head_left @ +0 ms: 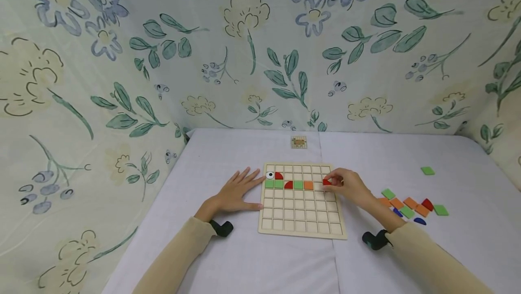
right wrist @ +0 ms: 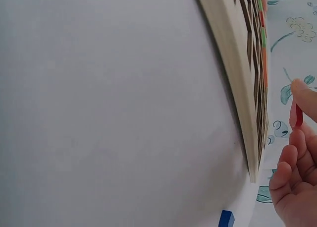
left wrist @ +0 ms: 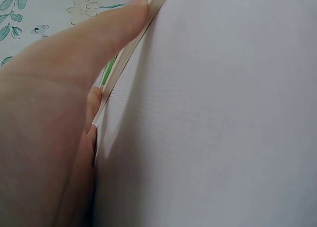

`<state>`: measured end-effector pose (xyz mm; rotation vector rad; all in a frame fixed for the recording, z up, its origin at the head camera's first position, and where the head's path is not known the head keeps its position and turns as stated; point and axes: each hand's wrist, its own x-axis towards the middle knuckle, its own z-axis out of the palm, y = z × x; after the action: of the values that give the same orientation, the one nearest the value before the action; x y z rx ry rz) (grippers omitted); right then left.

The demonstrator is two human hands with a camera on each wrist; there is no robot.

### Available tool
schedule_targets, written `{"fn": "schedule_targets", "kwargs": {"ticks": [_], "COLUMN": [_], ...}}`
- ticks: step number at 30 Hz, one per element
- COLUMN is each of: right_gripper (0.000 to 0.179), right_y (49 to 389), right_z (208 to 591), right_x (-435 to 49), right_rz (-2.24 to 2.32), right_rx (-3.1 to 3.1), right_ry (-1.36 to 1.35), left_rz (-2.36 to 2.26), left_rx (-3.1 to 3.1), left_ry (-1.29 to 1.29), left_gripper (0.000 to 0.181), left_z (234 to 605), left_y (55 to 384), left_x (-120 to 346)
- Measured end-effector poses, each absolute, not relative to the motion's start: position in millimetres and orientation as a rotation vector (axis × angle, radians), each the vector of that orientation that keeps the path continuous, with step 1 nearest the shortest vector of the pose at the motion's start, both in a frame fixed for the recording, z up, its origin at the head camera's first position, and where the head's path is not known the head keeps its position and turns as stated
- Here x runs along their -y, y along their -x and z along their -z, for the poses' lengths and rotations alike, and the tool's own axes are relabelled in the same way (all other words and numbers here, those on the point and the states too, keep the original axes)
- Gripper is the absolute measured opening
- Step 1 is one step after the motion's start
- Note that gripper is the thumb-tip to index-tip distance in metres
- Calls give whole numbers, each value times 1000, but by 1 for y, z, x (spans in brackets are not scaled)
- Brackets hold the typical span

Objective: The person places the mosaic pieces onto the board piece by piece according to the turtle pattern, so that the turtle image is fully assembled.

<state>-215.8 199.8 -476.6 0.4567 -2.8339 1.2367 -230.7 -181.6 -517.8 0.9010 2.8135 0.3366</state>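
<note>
A wooden grid board (head_left: 301,216) lies on the table, with green, red and orange tiles and a white eye tile (head_left: 270,175) in its upper rows. My left hand (head_left: 236,192) rests at the board's left edge, fingers spread and straight, thumb touching the rim. Between thumb and fingers, my right hand (head_left: 348,186) pinches a red tile (head_left: 327,182) over the right side of the second tile row. In the right wrist view that red tile (right wrist: 298,115) stands on edge in the pinch, above the board. An orange tile (head_left: 308,185) sits to its left in the row.
Loose tiles lie right of the board, partly behind the right forearm: orange, green (head_left: 441,210), red (head_left: 427,204) and blue (head_left: 420,221). One green tile (head_left: 428,171) lies farther back. A small patterned card (head_left: 299,142) is beyond the board. Floral cloth (head_left: 252,59) hangs behind the table.
</note>
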Motion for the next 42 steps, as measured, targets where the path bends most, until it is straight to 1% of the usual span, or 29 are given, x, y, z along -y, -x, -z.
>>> {"fn": "schedule_targets", "kwargs": {"ticks": [7,22,42], "right_gripper": [27,25,27], "right_y": [220,228,232], "right_z": [480,490,493], "right_x": [-196,-193,-189], "right_rz": [-1257,-1360,-1358], "right_rx": [2790,2824,2863], "right_ry": [-538,-593,-578], "left_rz": [-353,-343,-335], "left_rx": [-2818,-2829,-2827], "left_ry": [-916,-923,-917], "left_gripper": [97,98,97], "left_z": [518,521,519], "left_y": [230,232,231], "left_x": [182,183,183]}}
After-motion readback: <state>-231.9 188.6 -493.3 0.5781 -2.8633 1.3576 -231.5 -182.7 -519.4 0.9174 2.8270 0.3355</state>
